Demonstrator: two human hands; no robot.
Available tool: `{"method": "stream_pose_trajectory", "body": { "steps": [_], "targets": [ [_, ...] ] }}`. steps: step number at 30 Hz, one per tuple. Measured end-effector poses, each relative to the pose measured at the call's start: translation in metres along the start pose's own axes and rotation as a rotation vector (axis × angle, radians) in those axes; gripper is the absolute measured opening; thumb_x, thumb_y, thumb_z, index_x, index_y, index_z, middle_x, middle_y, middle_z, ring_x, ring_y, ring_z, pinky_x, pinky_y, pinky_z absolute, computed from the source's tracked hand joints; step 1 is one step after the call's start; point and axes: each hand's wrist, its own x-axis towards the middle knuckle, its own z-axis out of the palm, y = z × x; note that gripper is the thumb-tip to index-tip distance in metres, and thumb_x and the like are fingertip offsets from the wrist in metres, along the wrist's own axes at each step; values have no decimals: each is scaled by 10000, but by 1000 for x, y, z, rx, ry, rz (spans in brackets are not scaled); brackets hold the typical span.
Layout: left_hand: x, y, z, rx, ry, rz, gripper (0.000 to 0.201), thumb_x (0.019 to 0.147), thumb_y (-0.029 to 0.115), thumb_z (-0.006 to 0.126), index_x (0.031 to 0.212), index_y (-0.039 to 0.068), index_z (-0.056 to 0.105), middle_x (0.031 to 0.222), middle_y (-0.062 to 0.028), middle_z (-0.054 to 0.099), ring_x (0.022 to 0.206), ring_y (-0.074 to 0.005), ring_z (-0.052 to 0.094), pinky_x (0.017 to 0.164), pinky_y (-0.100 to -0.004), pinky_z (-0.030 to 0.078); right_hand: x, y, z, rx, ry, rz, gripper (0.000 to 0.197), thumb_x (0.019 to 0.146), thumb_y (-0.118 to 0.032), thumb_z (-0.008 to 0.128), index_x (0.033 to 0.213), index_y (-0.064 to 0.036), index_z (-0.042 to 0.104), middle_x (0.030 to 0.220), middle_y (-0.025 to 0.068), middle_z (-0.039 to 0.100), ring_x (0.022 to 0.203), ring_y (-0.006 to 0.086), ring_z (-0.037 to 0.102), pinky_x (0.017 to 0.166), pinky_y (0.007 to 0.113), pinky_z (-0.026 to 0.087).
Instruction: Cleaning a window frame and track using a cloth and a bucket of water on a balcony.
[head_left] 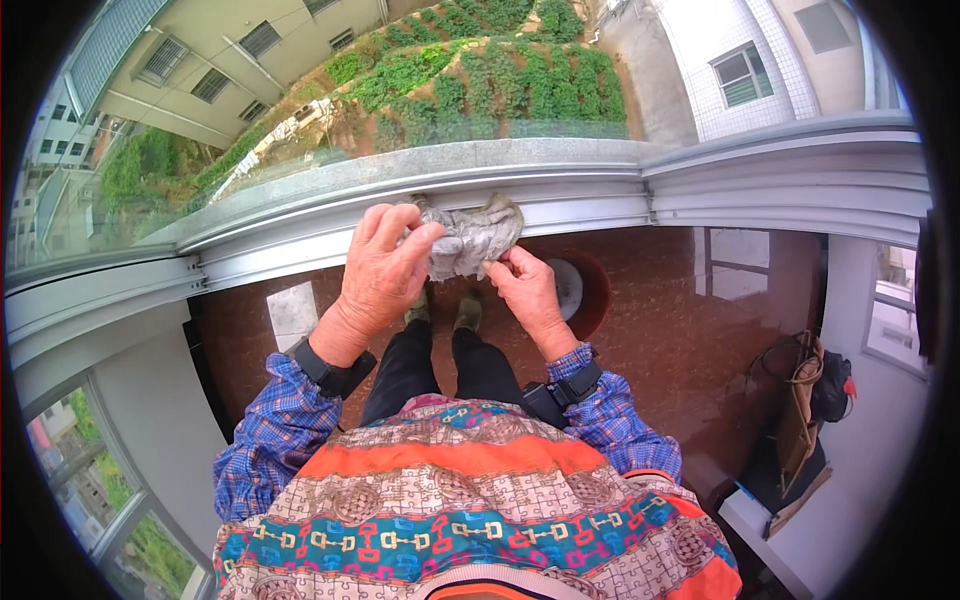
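Observation:
A crumpled, damp-looking grey rag [465, 243] with a greenish edge lies bunched over the white window frame [590, 208] in front of me. My left hand [385, 262] is at the rag's left end, fingers bent and thumb against the cloth. At the lower right corner of the rag, my right hand [527, 292] pinches the fabric between thumb and fingers. Part of the frame's track is hidden under the bunched cloth.
A dark red bucket [597, 300] stands on the shiny reddish-brown floor [660, 340], right of my feet. Cardboard [797, 420] and a black bag [832, 388] lean by the right wall. Beyond the sill are garden beds [500, 90] and buildings.

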Motion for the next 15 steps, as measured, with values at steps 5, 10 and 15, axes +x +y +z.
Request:
{"method": "stream_pose_trajectory", "body": {
  "steps": [5, 10, 15],
  "targets": [
    [23, 26, 50, -94, -258, 43, 442, 771, 114, 767, 1198, 156, 660, 1082, -59, 549, 1066, -293, 533, 896, -437, 425, -4, -42, -55, -96, 399, -370, 197, 927, -41, 707, 1109, -33, 633, 795, -32, 603, 677, 44, 532, 628, 225, 478],
    [45, 37, 79, -68, -376, 102, 368, 861, 296, 748, 1190, 149, 672, 1067, -55, 547, 1064, -269, 515, 891, -416, 392, -11, -40, -100, -85, 567, -441, 232, 966, -7, 656, 1196, -28, 634, 946, 5, 622, 786, 72, 578, 725, 245, 523],
    [48, 38, 68, 192, -390, 217, 266, 886, 343, 717, 1016, 111, 697, 1020, -59, 544, 1034, -257, 505, 893, -397, 373, -48, -4, -98, -275, 479, -372, 158, 939, 36, 648, 1085, -23, 663, 984, 54, 661, 799, 122, 639, 730, 272, 538]
  ]
}}
